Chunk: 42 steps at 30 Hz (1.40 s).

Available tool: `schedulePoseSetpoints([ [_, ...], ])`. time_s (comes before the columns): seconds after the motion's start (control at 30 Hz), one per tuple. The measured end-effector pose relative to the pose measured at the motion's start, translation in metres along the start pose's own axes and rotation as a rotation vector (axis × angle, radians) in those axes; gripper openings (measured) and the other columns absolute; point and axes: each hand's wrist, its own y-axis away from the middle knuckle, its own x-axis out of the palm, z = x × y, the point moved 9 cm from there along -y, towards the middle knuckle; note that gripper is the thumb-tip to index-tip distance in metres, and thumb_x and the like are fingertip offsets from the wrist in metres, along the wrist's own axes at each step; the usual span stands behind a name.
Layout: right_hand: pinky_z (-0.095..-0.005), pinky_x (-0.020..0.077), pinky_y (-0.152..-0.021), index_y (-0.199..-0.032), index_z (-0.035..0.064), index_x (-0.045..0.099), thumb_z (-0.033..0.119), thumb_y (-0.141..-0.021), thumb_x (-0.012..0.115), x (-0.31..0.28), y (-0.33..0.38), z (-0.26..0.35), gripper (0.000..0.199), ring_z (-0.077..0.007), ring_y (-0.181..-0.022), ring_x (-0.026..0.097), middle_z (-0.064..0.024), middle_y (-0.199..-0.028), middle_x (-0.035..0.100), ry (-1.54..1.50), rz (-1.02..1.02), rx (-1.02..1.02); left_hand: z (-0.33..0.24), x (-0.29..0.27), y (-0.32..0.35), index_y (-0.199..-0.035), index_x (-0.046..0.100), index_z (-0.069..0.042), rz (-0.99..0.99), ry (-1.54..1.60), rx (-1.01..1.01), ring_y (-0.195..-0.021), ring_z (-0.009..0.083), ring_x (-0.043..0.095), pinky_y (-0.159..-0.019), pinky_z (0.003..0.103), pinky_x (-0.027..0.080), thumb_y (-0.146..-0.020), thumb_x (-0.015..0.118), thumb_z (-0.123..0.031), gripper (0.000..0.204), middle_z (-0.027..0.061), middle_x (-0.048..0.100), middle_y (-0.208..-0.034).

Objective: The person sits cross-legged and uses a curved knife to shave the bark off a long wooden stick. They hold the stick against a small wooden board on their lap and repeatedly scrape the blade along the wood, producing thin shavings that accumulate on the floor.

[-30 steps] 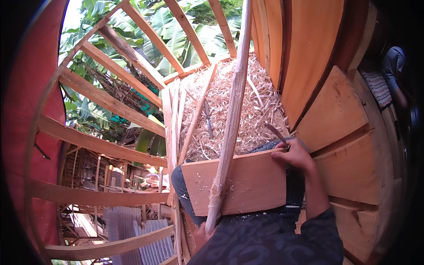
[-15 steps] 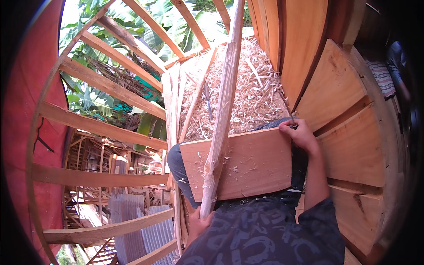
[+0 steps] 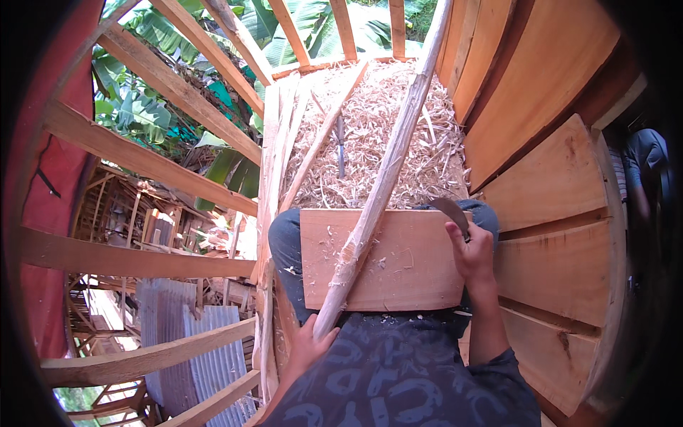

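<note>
We record a long pale pole lying slantwise across the wooden board on our lap, its lower end gripped in our left hand. Our right hand, at the board's right edge, is closed around a curved blade; shavings lie beyond.

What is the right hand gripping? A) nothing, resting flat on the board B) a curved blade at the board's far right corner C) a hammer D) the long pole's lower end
B: the right hand is closed around the handle of a dark curved blade at the far right corner of the wooden board, while the left hand holds the lower end of the long pole.
</note>
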Motion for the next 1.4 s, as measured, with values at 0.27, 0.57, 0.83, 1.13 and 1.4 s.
schedulePoseSetpoints([
  [0.27, -0.0440, 0.0480, -0.050, -0.061, -0.0021, 0.062, 0.060, -0.081, 0.050, 0.104, 0.015, 0.063, 0.067, -0.0375, -0.054, 0.060, -0.0213, -0.055, 0.057, 0.291, 0.368, -0.218, 0.011, 0.004, -0.013, -0.098, 0.054, -0.003, 0.066, 0.026, -0.069, -0.076, 0.0381, 0.062, -0.062, 0.037, 0.047, -0.077, 0.070, -0.025, 0.035, 0.0217, 0.061, -0.079],
  [0.57, -0.0406, 0.0451, -0.045, -0.059, 0.0013, 0.060, 0.060, -0.078, 0.054, 0.109, -0.005, 0.072, 0.062, -0.0333, -0.050, 0.058, -0.0174, -0.054, 0.057, 0.491, 0.328, -0.276, 0.037, 0.014, -0.019, -0.099, 0.052, -0.002, 0.126, 0.067, -0.099, -0.079, 0.0423, 0.060, -0.063, 0.040, 0.045, -0.077, 0.067, -0.017, 0.031, 0.0248, 0.060, -0.079],
  [0.83, -0.0360, 0.0451, -0.041, -0.056, 0.0030, 0.059, 0.064, -0.077, 0.051, 0.106, -0.019, 0.074, 0.065, -0.0273, -0.045, 0.059, -0.0124, -0.049, 0.056, 0.581, 0.238, -0.354, 0.041, 0.015, -0.019, -0.103, 0.052, -0.002, 0.127, 0.138, -0.165, -0.080, 0.0422, 0.060, -0.065, 0.040, 0.046, -0.073, 0.068, -0.018, 0.037, 0.0260, 0.060, -0.079],
  [1.13, -0.0371, 0.0463, -0.045, -0.062, 0.0029, 0.063, 0.063, -0.077, 0.053, 0.105, -0.038, 0.068, 0.063, -0.0281, -0.049, 0.060, -0.0136, -0.053, 0.057, 0.598, 0.228, -0.342, 0.033, 0.011, -0.022, -0.104, 0.052, -0.003, 0.092, 0.102, -0.162, -0.081, 0.0415, 0.062, -0.065, 0.040, 0.046, -0.073, 0.069, -0.021, 0.039, 0.0266, 0.061, -0.079],
  [1.4, -0.0414, 0.0479, -0.052, -0.067, 0.0006, 0.063, 0.058, -0.077, 0.057, 0.084, -0.074, 0.064, 0.058, -0.0335, -0.058, 0.061, -0.0186, -0.061, 0.060, 0.634, 0.197, -0.203, 0.029, 0.009, -0.022, -0.105, 0.052, -0.004, 0.071, 0.049, -0.133, -0.080, 0.0420, 0.061, -0.065, 0.040, 0.046, -0.073, 0.069, -0.026, 0.042, 0.0268, 0.060, -0.077],
])
